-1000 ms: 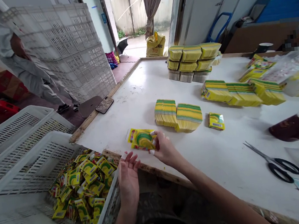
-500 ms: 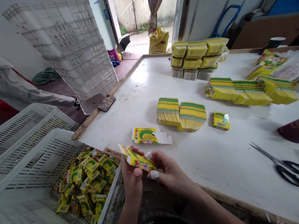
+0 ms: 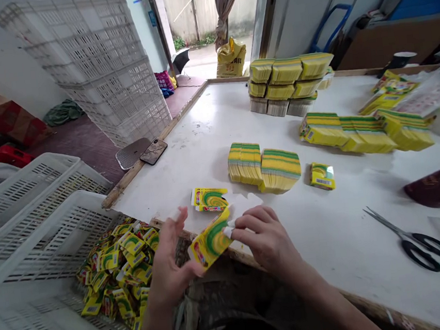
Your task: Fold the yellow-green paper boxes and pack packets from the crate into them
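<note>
My right hand pinches a yellow-and-green small carton by its upper right end, above the table's front edge. White wrappings cover the tips of some of its fingers. My left hand is spread open at the carton's left end. Its thumb is by the lower corner; I cannot tell if it touches. Just behind lies another unfolded carton with white flaps. Two bundles of flat cartons, a left one and a right one, stand farther back. One closed small box sits to their right.
A white crate at the left holds many filled small boxes. More carton bundles are stacked at the back. Scissors, a dark cup and a phone lie on the table. Tall crates stand left.
My left hand has let go and spread its fingers. In my right hand the carton has swung up, its broad face now showing. The walking person at the left has nearly left view.
</note>
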`<action>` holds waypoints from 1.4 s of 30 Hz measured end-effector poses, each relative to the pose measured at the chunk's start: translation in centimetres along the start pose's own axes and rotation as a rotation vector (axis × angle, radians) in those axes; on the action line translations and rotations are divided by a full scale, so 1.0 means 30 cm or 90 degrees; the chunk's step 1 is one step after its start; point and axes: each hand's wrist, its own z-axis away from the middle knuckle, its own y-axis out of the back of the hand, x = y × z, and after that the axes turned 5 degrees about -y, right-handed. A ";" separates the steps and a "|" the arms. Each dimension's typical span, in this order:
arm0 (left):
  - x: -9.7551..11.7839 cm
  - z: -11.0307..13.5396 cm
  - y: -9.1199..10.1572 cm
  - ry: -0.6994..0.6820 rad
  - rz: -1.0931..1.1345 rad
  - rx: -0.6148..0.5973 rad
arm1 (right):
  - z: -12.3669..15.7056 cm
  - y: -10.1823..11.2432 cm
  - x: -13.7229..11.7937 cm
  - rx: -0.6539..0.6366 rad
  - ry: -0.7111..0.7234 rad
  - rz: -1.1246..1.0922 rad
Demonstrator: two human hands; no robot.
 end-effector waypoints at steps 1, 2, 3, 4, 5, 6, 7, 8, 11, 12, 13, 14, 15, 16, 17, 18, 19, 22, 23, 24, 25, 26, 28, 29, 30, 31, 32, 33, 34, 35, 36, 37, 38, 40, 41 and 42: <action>0.011 0.001 0.002 0.016 -0.082 -0.070 | 0.003 0.006 -0.009 -0.033 0.043 0.012; 0.016 0.006 -0.003 0.039 -0.146 -0.136 | 0.007 0.007 -0.019 -0.053 0.068 0.003; 0.016 0.012 -0.015 0.058 -0.192 -0.189 | 0.015 0.002 -0.028 -0.052 0.065 -0.018; 0.012 0.020 -0.032 0.067 -0.225 -0.218 | 0.024 -0.006 -0.034 -0.028 0.030 -0.052; 0.004 0.030 -0.050 0.067 -0.252 -0.222 | 0.034 -0.017 -0.038 0.014 -0.029 -0.097; -0.007 0.041 -0.067 0.056 -0.278 -0.210 | 0.045 -0.029 -0.039 0.056 -0.106 -0.155; -0.019 0.054 -0.083 0.037 -0.301 -0.195 | 0.055 -0.042 -0.039 0.081 -0.188 -0.233; -0.031 0.067 -0.097 0.013 -0.319 -0.189 | 0.063 -0.053 -0.038 0.072 -0.265 -0.330; -0.060 0.102 -0.122 -0.071 -0.339 -0.220 | 0.068 -0.080 -0.042 -0.059 -0.452 -0.679; -0.067 0.109 -0.125 -0.099 -0.347 -0.224 | 0.063 -0.085 -0.046 -0.099 -0.494 -0.786; -0.071 0.114 -0.127 -0.126 -0.359 -0.221 | 0.056 -0.087 -0.049 -0.127 -0.519 -0.874; -0.073 0.117 -0.127 -0.150 -0.367 -0.214 | 0.048 -0.087 -0.052 -0.149 -0.528 -0.940; -0.074 0.117 -0.127 -0.169 -0.368 -0.211 | 0.040 -0.085 -0.052 -0.171 -0.524 -0.985; -0.073 0.116 -0.125 -0.180 -0.363 -0.210 | 0.034 -0.083 -0.052 -0.198 -0.513 -1.013; -0.072 0.113 -0.123 -0.184 -0.355 -0.209 | 0.029 -0.081 -0.049 -0.223 -0.506 -1.030; -0.071 0.111 -0.122 -0.182 -0.347 -0.204 | 0.027 -0.081 -0.045 -0.247 -0.505 -1.039; -0.070 0.109 -0.122 -0.173 -0.343 -0.198 | 0.026 -0.082 -0.041 -0.260 -0.508 -1.045; -0.069 0.107 -0.124 -0.138 -0.338 -0.202 | 0.032 -0.096 -0.034 -0.238 -0.521 -1.041; -0.068 0.108 -0.126 -0.130 -0.336 -0.217 | 0.035 -0.103 -0.034 -0.222 -0.529 -1.025; -0.067 0.108 -0.128 -0.120 -0.335 -0.234 | 0.037 -0.109 -0.035 -0.208 -0.535 -1.000; -0.064 0.107 -0.130 -0.108 -0.333 -0.251 | 0.039 -0.114 -0.035 -0.198 -0.541 -0.972; -0.061 0.105 -0.131 -0.093 -0.331 -0.266 | 0.041 -0.117 -0.036 -0.193 -0.543 -0.939; -0.052 0.097 -0.130 -0.055 -0.325 -0.289 | 0.044 -0.116 -0.037 -0.194 -0.521 -0.862; -0.049 0.091 -0.128 -0.034 -0.319 -0.300 | 0.047 -0.112 -0.038 -0.200 -0.496 -0.821; -0.047 0.085 -0.126 -0.013 -0.313 -0.312 | 0.051 -0.107 -0.039 -0.209 -0.467 -0.773; -0.049 0.079 -0.125 0.006 -0.307 -0.322 | 0.055 -0.102 -0.041 -0.215 -0.436 -0.714; -0.053 0.075 -0.124 0.020 -0.305 -0.325 | 0.059 -0.098 -0.044 -0.216 -0.404 -0.646; -0.061 0.073 -0.125 0.022 -0.308 -0.319 | 0.064 -0.095 -0.047 -0.208 -0.370 -0.577; -0.071 0.073 -0.127 0.010 -0.314 -0.305 | 0.069 -0.095 -0.049 -0.195 -0.335 -0.514; -0.083 0.076 -0.129 -0.016 -0.325 -0.283 | 0.073 -0.098 -0.049 -0.178 -0.303 -0.462; -0.095 0.079 -0.132 -0.049 -0.343 -0.259 | 0.077 -0.103 -0.047 -0.157 -0.282 -0.427; -0.106 0.084 -0.135 -0.081 -0.366 -0.233 | 0.081 -0.109 -0.042 -0.129 -0.275 -0.406; -0.114 0.088 -0.136 -0.102 -0.393 -0.206 | 0.085 -0.115 -0.034 -0.092 -0.279 -0.392; -0.123 0.094 -0.130 -0.096 -0.436 -0.166 | 0.095 -0.125 -0.014 -0.029 -0.292 -0.357; -0.123 0.094 -0.124 -0.080 -0.445 -0.162 | 0.101 -0.128 -0.003 -0.019 -0.280 -0.333; -0.121 0.093 -0.115 -0.068 -0.445 -0.166 | 0.108 -0.128 0.007 -0.030 -0.255 -0.308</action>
